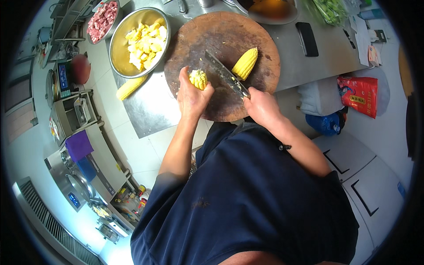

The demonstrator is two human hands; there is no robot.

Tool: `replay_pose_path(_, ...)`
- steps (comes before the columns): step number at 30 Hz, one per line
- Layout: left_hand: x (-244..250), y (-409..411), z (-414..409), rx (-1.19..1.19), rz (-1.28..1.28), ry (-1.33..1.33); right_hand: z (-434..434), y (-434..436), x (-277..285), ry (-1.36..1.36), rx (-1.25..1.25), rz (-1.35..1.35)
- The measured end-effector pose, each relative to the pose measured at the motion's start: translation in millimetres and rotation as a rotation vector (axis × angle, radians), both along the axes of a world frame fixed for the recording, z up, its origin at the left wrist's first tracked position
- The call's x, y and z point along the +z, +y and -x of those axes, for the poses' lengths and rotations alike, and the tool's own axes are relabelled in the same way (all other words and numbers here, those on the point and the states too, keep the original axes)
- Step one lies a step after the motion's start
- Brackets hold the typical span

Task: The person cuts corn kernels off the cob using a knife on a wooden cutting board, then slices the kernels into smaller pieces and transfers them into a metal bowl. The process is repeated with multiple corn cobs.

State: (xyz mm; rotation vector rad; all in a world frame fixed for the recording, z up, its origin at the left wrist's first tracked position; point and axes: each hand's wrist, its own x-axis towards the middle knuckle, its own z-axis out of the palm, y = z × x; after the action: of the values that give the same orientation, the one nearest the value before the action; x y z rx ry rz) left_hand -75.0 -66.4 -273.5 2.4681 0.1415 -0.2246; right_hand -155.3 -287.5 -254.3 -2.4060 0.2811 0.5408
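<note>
My left hand grips a piece of corn cob over the left part of a round wooden chopping block. The cob's pale end faces up between thumb and fingers. In my right hand is the handle of a cleaver, its dark blade slanting up and left across the block, apart from the held cob. Bits of corn cling to the blade. A second cut piece of corn lies on the block just right of the blade.
A steel bowl of yellow chunks stands left of the block, with a whole corn cob beside it. Behind it is a bowl of raw meat pieces. A smartphone and bagged greens lie on the steel table at right.
</note>
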Motion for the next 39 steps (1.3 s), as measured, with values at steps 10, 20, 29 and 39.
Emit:
replay_pose_path(10, -41, 24, 20, -0.289, -0.234, -0.257, 6, 0, 5, -0.003, 0.040, -0.031)
replay_pose_path(20, -35, 23, 18, -0.289, -0.222, -0.160, 14, 4, 20, -0.051, 0.084, -0.006)
replay_pose_path(29, -40, 23, 8, -0.430, -0.259, -0.193, -7, 11, 9, 0.007, 0.143, -0.023)
replay_pose_path(39, -45, 46, 4, -0.234, -0.237, -0.230, -38, 41, -10, -0.046, 0.201, 0.076)
